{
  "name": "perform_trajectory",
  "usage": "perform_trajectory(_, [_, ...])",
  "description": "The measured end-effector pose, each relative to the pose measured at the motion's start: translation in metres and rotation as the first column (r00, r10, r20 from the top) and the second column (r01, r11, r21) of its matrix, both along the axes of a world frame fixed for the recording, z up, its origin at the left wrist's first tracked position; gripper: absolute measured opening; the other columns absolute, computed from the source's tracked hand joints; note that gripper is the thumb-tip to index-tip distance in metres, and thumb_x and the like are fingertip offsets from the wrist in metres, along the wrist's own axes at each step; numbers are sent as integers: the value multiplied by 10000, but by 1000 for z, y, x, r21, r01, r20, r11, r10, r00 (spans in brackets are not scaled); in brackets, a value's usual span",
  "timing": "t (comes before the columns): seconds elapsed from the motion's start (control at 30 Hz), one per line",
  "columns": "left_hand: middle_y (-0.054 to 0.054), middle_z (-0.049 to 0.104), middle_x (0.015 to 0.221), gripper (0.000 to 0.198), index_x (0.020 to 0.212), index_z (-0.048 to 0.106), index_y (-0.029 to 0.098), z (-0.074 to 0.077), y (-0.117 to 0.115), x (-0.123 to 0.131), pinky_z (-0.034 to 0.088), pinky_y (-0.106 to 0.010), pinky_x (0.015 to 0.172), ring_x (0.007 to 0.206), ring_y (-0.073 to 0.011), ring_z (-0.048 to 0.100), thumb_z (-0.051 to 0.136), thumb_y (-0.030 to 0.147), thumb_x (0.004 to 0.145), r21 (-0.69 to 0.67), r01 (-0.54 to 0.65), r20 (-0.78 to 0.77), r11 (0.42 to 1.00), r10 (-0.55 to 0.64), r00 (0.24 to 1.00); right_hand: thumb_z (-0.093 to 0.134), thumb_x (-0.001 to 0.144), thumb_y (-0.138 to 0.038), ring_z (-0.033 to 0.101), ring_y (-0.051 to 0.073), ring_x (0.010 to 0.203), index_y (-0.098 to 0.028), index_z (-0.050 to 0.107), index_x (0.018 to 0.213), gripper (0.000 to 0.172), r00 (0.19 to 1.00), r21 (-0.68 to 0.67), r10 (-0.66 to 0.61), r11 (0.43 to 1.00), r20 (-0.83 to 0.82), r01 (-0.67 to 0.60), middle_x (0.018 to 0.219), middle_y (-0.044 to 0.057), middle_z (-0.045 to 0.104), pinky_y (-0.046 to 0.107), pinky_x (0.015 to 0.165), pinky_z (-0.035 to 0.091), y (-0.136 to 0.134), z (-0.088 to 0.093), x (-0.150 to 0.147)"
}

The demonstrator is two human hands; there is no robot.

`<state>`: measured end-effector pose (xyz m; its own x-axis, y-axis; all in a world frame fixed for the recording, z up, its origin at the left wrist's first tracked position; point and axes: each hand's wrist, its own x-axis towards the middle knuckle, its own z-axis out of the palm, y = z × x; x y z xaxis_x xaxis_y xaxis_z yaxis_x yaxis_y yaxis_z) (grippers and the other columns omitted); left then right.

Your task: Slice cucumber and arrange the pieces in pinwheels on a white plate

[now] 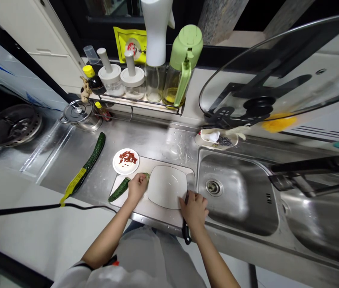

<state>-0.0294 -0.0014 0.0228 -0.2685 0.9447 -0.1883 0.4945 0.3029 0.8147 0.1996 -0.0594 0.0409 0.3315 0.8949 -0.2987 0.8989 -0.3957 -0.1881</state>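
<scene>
My left hand (137, 187) is closed in a pinch at the left side of a white squarish plate (167, 187), with a small cucumber piece (146, 176) at its fingertips. A larger cut length of cucumber (119, 189) lies on the cutting board (172, 217) just left of that hand. At the board's right edge, my right hand (193, 209) is over a knife (186, 233), thumb on the plate side and fingers on the other. The knife's black handle sticks out toward me; its blade partly shows beyond the hand. The plate rests on the board.
A small white dish (125, 169) holds chopped red bits behind the board. A whole cucumber (95, 155) with a yellow band lies to the left, near a lidded pot (81, 116). The sink (238, 196) is right. Bottles and jars fill a rack (139, 103) behind.
</scene>
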Motion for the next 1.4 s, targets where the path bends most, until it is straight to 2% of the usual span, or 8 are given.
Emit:
perform_trajectory(0.2, [-9,622,699,222,847,661,158,6,0,19,403,-211,617,642,-111,545,626,335,720,-84,201,351,976,-160,923,530,791,-348,518,262,1091,-178,609,1144,399,820,251,195,966,-538,-65,1131,113,622,450,962,366,22,-13,-3])
perform_trajectory(0.37, [-33,653,715,262,860,687,148,8,-1,36,393,-221,589,629,-115,546,647,358,709,-121,362,468,924,-269,842,546,765,-385,594,211,988,-205,670,1015,332,513,82,78,997,-855,-16,1055,69,671,360,882,437,39,-19,-16])
perform_trajectory(0.57, [-33,665,712,289,865,695,152,4,-3,42,395,-221,574,623,-115,552,657,385,698,-143,386,497,911,-271,824,571,732,-400,595,165,728,-173,658,758,244,410,2,6,1000,-912,-10,740,31,667,285,714,446,39,-18,-18])
perform_trajectory(0.8, [-3,606,610,391,735,653,139,-4,-2,43,305,-202,486,515,-75,457,628,528,699,-330,337,550,882,-111,828,514,786,-376,570,149,725,-187,643,759,230,504,106,124,992,-855,-64,726,10,642,244,631,403,37,-8,-13])
perform_trajectory(0.93, [-27,617,629,520,796,613,124,1,5,46,234,-185,441,471,-59,447,625,627,663,-618,349,612,704,153,776,500,805,-381,583,153,749,-196,655,809,242,551,134,181,983,-815,-125,780,17,665,245,616,397,38,0,-11])
perform_trajectory(1.07, [-23,613,626,405,759,604,120,5,14,49,204,-167,425,474,-50,459,730,477,614,-672,408,656,619,242,715,496,813,-375,598,152,780,-208,659,819,233,598,147,227,973,-769,-180,813,12,679,253,666,401,39,8,-9])
perform_trajectory(1.2, [35,536,536,327,810,634,126,3,20,51,199,-151,420,445,-32,421,772,278,556,-667,421,686,615,286,669,492,812,-359,596,148,768,-204,655,808,225,606,158,231,972,-761,-171,798,10,675,249,658,400,39,5,-7])
perform_trajectory(1.4, [2,605,629,360,844,665,110,-8,27,56,321,-180,500,525,-55,497,778,224,522,-551,314,675,774,192,712,512,766,-363,581,152,689,-180,652,773,230,590,82,83,996,-803,-28,715,23,654,260,626,415,38,-13,-7])
